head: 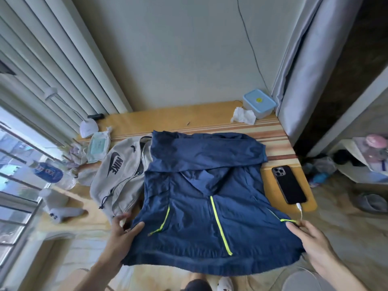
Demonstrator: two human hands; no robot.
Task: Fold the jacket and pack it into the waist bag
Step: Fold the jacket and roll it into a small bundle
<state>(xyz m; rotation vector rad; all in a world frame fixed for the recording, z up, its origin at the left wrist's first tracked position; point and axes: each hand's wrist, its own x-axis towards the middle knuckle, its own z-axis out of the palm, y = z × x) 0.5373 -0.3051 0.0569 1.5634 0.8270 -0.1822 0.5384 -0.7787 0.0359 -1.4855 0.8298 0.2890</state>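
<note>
A navy jacket (pixel 201 198) with neon-yellow zips lies spread front-up on the wooden table (pixel 184 120), its sleeves folded across the top and its hem hanging over the near edge. My left hand (pixel 123 234) pinches the jacket's lower left side, thumb on top. My right hand (pixel 312 242) grips the lower right side by the pocket zip. A grey waist bag (pixel 119 177) with a black logo lies on the table just left of the jacket, partly under its left edge.
A black phone (pixel 288 184) on a white charging cable lies right of the jacket. A blue-lidded box (pixel 259 102) and crumpled tissue (pixel 243 115) sit at the back right. A wipes pack (pixel 98 145), lamp base and bottles crowd the left by the window.
</note>
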